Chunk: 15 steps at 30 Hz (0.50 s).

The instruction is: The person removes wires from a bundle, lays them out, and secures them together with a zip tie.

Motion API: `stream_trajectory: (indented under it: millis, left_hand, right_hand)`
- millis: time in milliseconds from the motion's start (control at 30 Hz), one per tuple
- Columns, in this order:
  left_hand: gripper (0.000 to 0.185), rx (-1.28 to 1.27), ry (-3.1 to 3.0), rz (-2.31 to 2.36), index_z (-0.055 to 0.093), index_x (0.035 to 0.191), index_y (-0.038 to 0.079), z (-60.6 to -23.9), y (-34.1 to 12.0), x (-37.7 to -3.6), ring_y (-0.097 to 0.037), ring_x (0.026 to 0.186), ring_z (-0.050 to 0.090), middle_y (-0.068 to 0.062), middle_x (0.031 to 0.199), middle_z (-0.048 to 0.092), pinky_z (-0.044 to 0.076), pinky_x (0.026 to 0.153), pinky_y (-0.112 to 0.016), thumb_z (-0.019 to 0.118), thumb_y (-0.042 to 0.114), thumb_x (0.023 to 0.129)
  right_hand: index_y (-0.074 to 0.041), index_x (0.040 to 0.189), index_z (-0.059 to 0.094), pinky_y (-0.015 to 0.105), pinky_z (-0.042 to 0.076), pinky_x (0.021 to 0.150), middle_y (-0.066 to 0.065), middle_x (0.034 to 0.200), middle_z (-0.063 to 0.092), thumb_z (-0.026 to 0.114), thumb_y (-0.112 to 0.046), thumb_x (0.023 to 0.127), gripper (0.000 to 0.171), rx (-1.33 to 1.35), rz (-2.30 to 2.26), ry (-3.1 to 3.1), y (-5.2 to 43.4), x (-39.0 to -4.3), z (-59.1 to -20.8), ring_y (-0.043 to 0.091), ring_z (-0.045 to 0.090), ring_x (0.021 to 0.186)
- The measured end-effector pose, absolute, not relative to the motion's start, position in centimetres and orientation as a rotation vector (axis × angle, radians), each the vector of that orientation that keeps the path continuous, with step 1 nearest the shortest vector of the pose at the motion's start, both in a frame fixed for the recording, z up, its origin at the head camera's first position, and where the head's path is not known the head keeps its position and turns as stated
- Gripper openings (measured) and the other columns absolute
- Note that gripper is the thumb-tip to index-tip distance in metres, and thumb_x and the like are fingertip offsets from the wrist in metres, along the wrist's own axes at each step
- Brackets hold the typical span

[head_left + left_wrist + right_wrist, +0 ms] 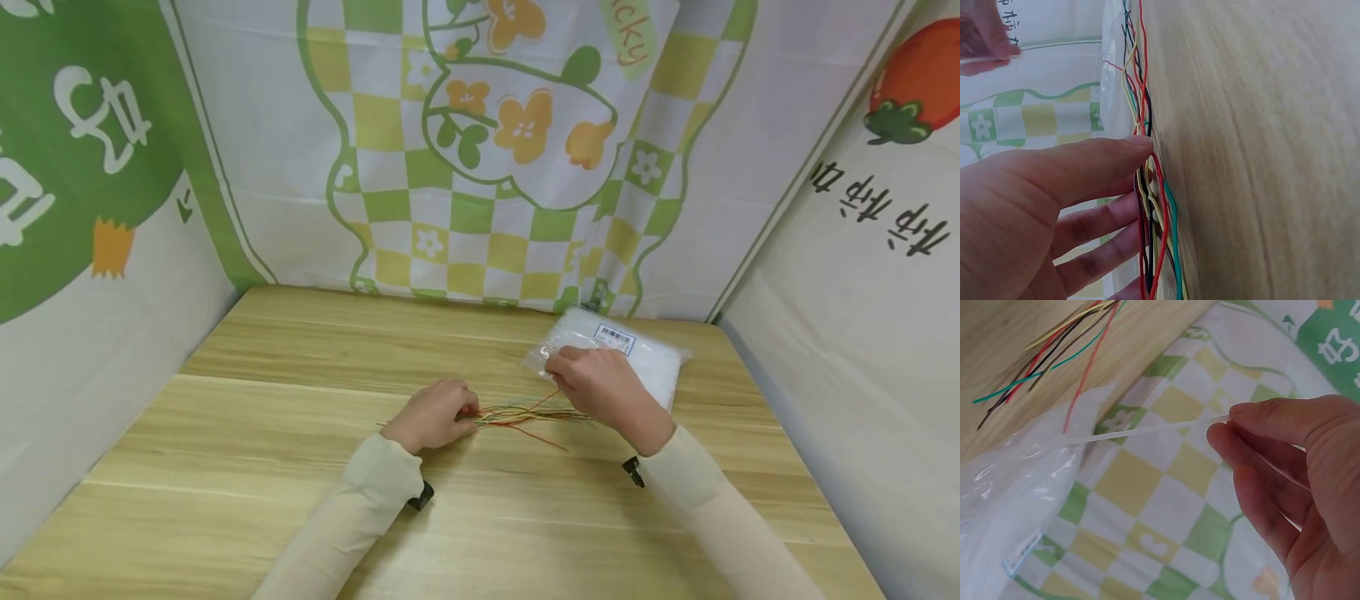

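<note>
My left hand (pixel 433 414) pinches a bundle of thin electrical wires (pixel 528 415) near its left part. The left wrist view shows the thumb (pixel 1107 153) across the red, black, yellow and green strands, with fingers behind them. To the right of the bundle, my right hand (pixel 603 387) is raised before the plastic bag. Between its thumb and index finger it pinches one end of a thin white cable tie (pixel 1154 429). The tie's other end reaches toward the bag; whether it is still inside cannot be told. Loose wire ends fan out on the right side.
A clear plastic bag (pixel 652 367) with white contents and a barcode label lies at the back right of the wooden table (pixel 225 467). Patterned cloth (pixel 465 225) hangs behind the table, and cloth walls stand at both sides.
</note>
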<state>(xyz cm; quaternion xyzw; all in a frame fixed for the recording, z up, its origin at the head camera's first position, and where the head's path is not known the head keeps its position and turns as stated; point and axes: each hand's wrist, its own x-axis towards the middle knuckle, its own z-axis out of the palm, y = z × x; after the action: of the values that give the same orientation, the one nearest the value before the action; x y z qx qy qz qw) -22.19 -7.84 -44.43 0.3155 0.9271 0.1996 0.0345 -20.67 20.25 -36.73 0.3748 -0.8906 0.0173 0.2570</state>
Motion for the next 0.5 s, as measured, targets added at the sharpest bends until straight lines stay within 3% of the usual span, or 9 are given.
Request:
stream_trajectory:
  millis: [167,500]
  left_hand:
    - [0.016,0.968,2.854,0.598,0.077,0.107,0.008,-44.3,-7.8,-22.0,-0.014,0.085,0.056,-0.004,0.1,0.068,0.051,0.078,-0.034,0.08,0.019,0.095]
    - [0.008,0.983,2.852,0.588,0.074,0.097,0.01,-44.2,-7.6,-22.0,-0.013,0.081,0.056,-0.003,0.095,0.068,0.051,0.074,-0.032,0.081,0.015,0.095]
  right_hand:
    - [-0.016,0.088,0.07,0.029,0.043,0.045,-0.006,0.074,0.063,0.081,-0.009,0.091,0.013,1.076,0.057,-2.295,19.5,-18.8,-36.2,0.01,0.05,0.05]
    - [-0.016,0.091,0.072,0.023,0.05,0.053,-0.007,0.082,0.07,0.086,-0.003,0.08,0.022,1.264,0.151,-2.201,17.7,-14.6,-35.2,0.007,0.063,0.061]
